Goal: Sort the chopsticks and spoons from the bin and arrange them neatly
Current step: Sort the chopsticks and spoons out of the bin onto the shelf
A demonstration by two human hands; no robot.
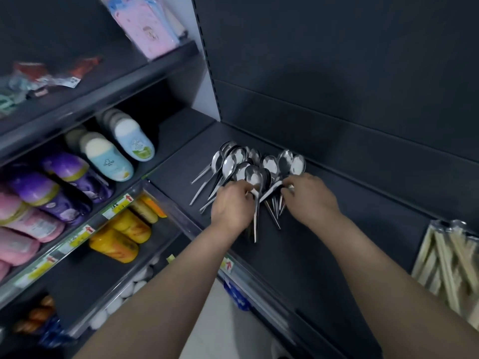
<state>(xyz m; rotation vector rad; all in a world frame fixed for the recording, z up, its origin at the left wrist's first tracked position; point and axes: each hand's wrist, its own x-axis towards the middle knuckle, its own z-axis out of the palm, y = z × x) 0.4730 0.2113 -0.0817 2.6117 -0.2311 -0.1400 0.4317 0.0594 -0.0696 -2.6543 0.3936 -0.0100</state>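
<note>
Spoons (234, 158): steel, heaped with bowls rearward on the dark shelf (324, 244). Left hand (233, 207) pinches one spoon (255, 177) at the neck. Right hand (308, 195) curls over neighbouring handles, probably squaring the heap. Chopsticks (451, 263): packeted, far right, well apart.

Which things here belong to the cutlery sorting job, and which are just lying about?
Job: shiny steel spoons fanned on the dark grey shelf; pale wooden chopsticks in clear packs, right; left hand and right hand, each gripping spoon handles.
Lying about: pale blue bottles; purple pouches; yellow-orange packs; pink box up top.
</note>
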